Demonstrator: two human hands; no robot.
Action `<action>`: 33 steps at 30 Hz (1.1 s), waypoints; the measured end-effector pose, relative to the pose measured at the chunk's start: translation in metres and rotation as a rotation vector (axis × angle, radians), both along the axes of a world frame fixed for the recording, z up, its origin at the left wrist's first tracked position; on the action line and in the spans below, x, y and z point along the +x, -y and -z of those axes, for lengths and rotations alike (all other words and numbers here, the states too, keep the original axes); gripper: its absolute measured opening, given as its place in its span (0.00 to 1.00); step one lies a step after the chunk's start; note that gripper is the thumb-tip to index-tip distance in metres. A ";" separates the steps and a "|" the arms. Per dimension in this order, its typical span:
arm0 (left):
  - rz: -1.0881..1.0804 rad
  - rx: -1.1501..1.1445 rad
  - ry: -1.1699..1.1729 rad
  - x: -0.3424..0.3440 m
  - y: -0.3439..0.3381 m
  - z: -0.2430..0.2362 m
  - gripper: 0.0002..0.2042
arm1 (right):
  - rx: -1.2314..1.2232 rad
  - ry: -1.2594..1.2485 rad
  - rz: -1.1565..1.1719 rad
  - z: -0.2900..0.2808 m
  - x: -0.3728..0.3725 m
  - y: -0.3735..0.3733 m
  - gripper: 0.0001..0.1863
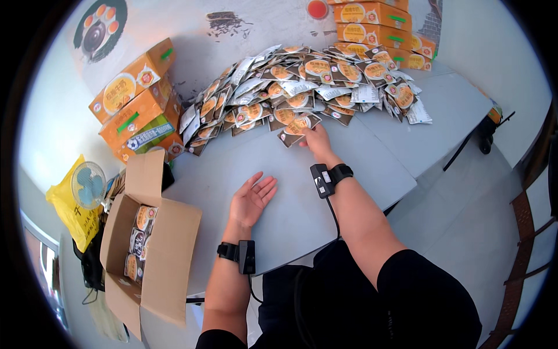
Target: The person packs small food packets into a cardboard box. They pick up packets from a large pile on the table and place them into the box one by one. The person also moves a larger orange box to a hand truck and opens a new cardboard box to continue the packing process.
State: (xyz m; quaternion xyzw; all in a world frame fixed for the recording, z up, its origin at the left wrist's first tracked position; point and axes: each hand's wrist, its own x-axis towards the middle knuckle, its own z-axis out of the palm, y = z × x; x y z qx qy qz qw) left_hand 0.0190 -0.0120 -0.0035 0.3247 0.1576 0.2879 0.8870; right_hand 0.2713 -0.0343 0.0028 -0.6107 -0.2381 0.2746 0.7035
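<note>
My right hand (pixel 317 142) grips the edge of a brown and orange sachet (pixel 295 130) at the near side of a big heap of sachets (pixel 317 70). Thumb and fingers close on its right end. Palm up, my left hand (pixel 252 200) rests over the table (pixel 290 192), fingers apart, holding nothing. To its left stands an open cardboard box (pixel 173 256) with its flaps spread. Several sachets (pixel 138 243) lie inside the box. Silvery white backs and printed fronts mix throughout the heap.
Orange cartons (pixel 131 107) are stacked at the table's left, and more orange cartons (pixel 372 32) at the back right. Beyond the cardboard box are a small fan (pixel 88 185) and a yellow bag (pixel 72 203). A wall closes off the far side.
</note>
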 end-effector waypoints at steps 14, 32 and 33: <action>-0.005 -0.041 0.095 -0.024 -0.025 -0.006 0.20 | 0.048 0.018 -0.832 -0.022 -0.076 0.005 0.12; -0.377 0.170 -0.002 -0.013 -0.021 -0.005 0.17 | 0.001 0.226 -0.786 -0.012 -0.091 -0.003 0.13; -0.373 0.178 0.002 -0.017 -0.021 -0.006 0.17 | 0.006 0.240 -0.763 -0.012 -0.091 -0.003 0.13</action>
